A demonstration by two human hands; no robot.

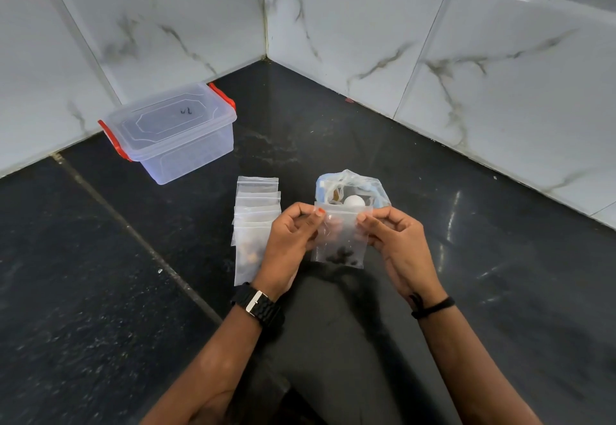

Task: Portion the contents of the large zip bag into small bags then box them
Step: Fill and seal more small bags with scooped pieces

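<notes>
A small clear zip bag [340,241] with dark pieces at its bottom hangs upright between my hands. My left hand [290,241] pinches its top left edge and my right hand [393,241] pinches its top right edge. Just behind it on the dark floor stands the large zip bag [353,188], open at the top, with a white round thing and brown pieces inside. To the left lies a row of several small clear bags [256,211], overlapping; the nearest one holds brown pieces. A clear plastic box [186,144] with a shut lid and red clips sits at the far left.
The dark stone floor [100,291] meets white marble-tiled walls [433,58] in a corner straight ahead. My dark-clad knee [333,341] lies below the hands. A watch is on my left wrist and a black band on my right.
</notes>
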